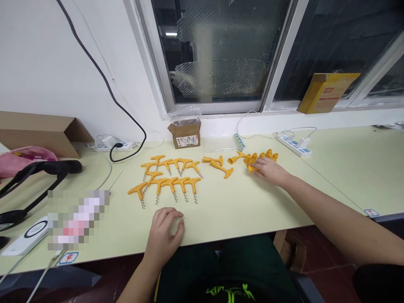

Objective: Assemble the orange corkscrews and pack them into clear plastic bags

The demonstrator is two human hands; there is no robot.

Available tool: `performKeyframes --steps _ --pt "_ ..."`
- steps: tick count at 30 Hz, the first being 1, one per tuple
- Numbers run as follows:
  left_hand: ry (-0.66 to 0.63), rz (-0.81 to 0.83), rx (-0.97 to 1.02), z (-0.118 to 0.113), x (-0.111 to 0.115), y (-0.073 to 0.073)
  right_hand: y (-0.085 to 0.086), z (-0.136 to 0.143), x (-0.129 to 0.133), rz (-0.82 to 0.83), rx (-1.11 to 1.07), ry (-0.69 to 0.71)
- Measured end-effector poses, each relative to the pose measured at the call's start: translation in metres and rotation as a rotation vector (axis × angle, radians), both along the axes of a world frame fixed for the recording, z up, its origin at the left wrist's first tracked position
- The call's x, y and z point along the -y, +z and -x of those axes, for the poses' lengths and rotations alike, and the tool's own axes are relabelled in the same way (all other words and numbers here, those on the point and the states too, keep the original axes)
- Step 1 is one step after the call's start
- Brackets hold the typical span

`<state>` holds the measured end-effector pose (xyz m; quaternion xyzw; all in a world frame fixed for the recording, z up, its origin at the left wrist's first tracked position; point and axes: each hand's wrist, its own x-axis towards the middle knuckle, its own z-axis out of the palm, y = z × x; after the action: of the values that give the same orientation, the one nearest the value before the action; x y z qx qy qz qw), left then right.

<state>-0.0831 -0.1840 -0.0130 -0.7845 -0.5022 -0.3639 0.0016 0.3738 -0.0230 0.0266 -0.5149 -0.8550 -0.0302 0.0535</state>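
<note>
Head view: the right hand at the near edge of the yellow cup cluster

In the head view, we see the right hand [269,169] on the right side of the table [240,210], its fingers bent down over the yellow cups [268,154]. We cannot tell whether they grip one; the knuckles hide the contact. The cluster lies just to the far side of that hand, its length running roughly left to right.

Just left of the cluster, we find T-shaped yellow pieces with no screw showing; the nearest T-piece [221,168] has its long axis slanting from far left to near right, crossbar at the right end. The right hand is nearer to it.

Our left hand [166,231] rests near the front edge, thumb apart from loosely curled fingers, holding nothing we can see. On its far side lie the corkscrews [171,182], screws mostly toward us.
</note>
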Motion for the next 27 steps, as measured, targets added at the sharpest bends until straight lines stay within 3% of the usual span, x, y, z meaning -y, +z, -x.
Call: performKeyframes --steps 10,14,18,20,25,27 --pt "-0.035 0.084 -0.014 -0.001 -0.001 -0.002 0.005 -0.009 -0.012 0.129 0.133 -0.264" --pt "-0.029 0.084 -0.013 -0.001 -0.001 -0.001 0.004 -0.009 -0.013 0.022 0.169 -0.356" --pt "-0.026 0.079 -0.015 -0.001 -0.001 -0.001 0.004 0.017 -0.008 -0.133 0.069 -0.435" --pt "-0.021 0.082 -0.020 -0.001 -0.003 -0.002 0.003 0.041 -0.006 -0.150 -0.021 -0.359" --pt "-0.011 0.102 -0.045 -0.002 -0.006 -0.002 -0.005 0.109 -0.017 0.036 -0.308 0.062" --pt "-0.006 0.112 -0.057 -0.003 -0.007 -0.001 -0.010 0.131 -0.023 0.095 -0.364 0.106"
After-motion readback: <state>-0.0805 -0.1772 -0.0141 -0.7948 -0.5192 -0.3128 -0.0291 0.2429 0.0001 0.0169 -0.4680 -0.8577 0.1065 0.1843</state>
